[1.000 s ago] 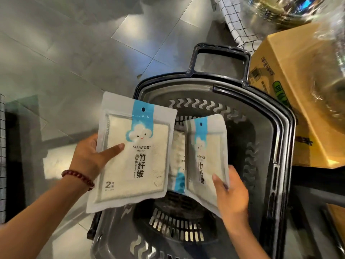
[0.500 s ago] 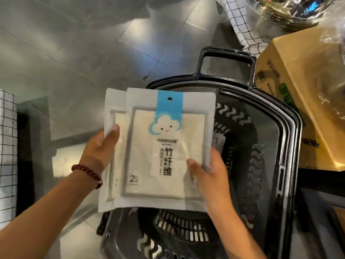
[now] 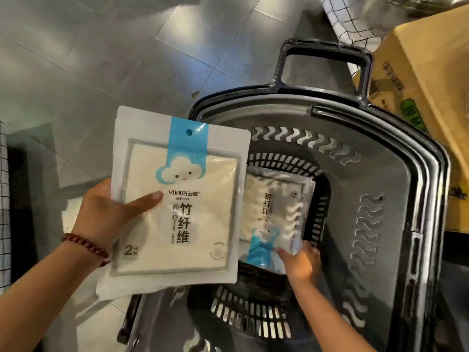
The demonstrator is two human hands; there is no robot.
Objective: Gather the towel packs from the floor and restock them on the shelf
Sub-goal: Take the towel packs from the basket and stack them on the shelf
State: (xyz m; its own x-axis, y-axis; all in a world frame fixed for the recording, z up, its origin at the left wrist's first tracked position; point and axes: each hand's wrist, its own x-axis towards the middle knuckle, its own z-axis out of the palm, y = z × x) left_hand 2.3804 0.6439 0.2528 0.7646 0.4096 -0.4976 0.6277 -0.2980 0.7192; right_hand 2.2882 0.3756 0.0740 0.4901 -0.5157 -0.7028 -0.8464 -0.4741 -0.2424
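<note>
My left hand (image 3: 106, 219) holds a stack of white towel packs (image 3: 182, 224) upright, thumb across the front; the top pack has a blue strip and a cloud face, and the edges of another pack show beneath it. The stack hangs over the left rim of a dark plastic basket (image 3: 380, 128). One more towel pack (image 3: 276, 207) lies inside the basket, turned upside down. My right hand (image 3: 302, 262) is down in the basket with its thumb on that pack's near corner, gripping it.
The basket stands on a grey tiled floor (image 3: 101, 59), its handle (image 3: 324, 49) at the far end. A cardboard box (image 3: 426, 72) presses against its right side. A checkered cloth (image 3: 347, 24) hangs at the top right. A wire grid (image 3: 3, 199) runs along the left edge.
My right hand has let go of the stack and dropped into the basket onto another pack. My left hand now holds the stack alone, shifted a little left.
</note>
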